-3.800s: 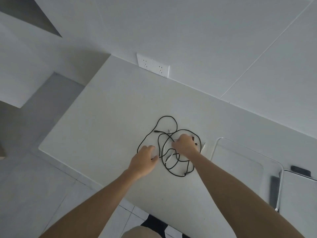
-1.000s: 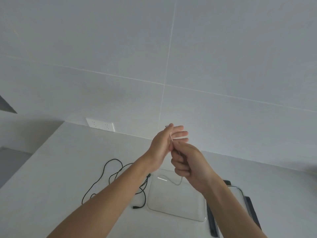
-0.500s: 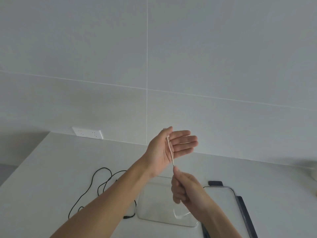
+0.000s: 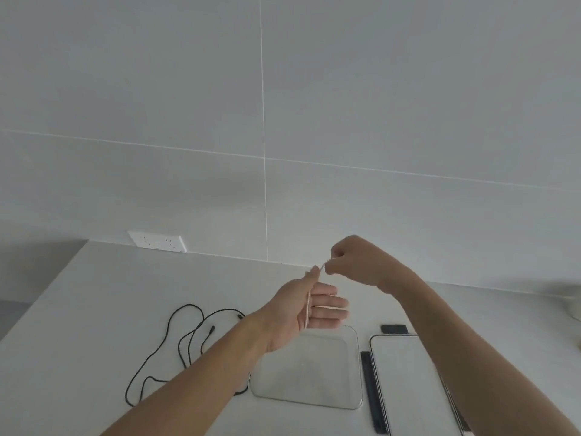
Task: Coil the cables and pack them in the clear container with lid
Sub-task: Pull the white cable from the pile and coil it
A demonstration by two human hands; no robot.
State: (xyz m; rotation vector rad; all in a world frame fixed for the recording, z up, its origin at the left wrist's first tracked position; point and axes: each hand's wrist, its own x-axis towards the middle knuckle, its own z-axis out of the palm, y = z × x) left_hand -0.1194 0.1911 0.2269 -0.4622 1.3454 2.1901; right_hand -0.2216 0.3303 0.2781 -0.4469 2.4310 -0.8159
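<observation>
My left hand (image 4: 298, 316) is raised above the table, palm towards me and fingers straight. A thin white cable (image 4: 307, 311) runs down across the palm and over the fingers. Just above the left thumb, my right hand (image 4: 355, 262) pinches the white cable's upper part with curled fingers. Below the hands, a clear container (image 4: 353, 401) stands on the white table with nothing visible in it. Its clear lid (image 4: 408, 388) lies to the right. A black cable (image 4: 176, 341) lies in loose loops on the table to the left, partly hidden by my left forearm.
Two black clip strips lie by the lid: a long clip (image 4: 372, 394) between container and lid and a short clip (image 4: 393, 328) behind it. A white wall socket (image 4: 157, 241) sits at the table's back left. The table's left edge drops to the floor.
My right hand has swung up from below the left hand to above its thumb, carrying the white cable around the left palm. The left hand has dropped slightly.
</observation>
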